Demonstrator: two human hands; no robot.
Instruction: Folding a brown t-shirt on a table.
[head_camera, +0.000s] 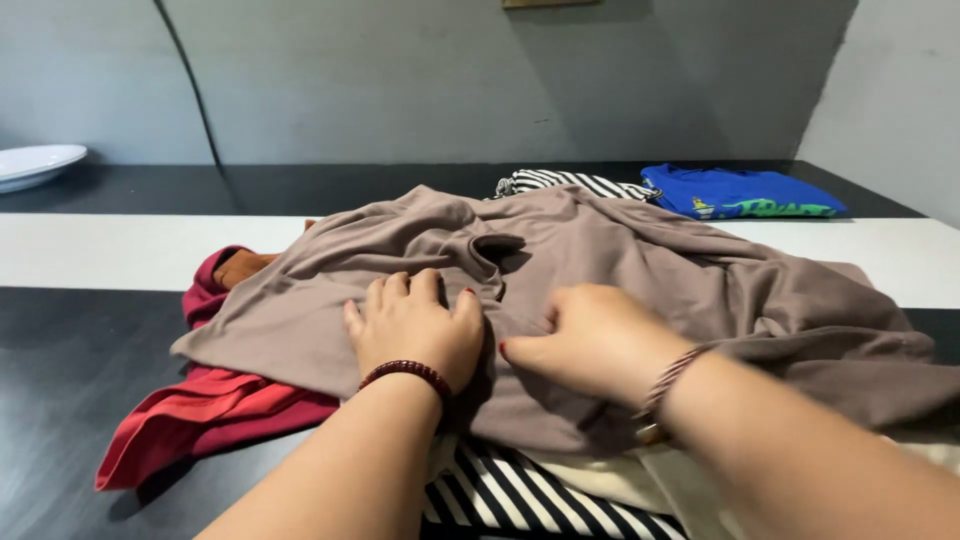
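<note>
A large taupe garment (640, 270) lies spread and rumpled over a pile of clothes on a dark table (60, 370). My left hand (412, 325), with a dark red bead bracelet, rests flat on the cloth, fingers slightly apart. My right hand (590, 338), with a braided wristband, presses on the same garment just to the right, its fingers curled into a fold of the fabric. Whether it pinches the cloth is hard to tell.
Under the taupe garment lie a red garment (200, 410), an orange piece (240, 268), a black-and-white striped cloth (510, 495) and a cream one (600, 480). Further back sit another striped cloth (560, 182), a folded blue shirt (740, 192) and a white plate (35, 163). A grey wall stands behind.
</note>
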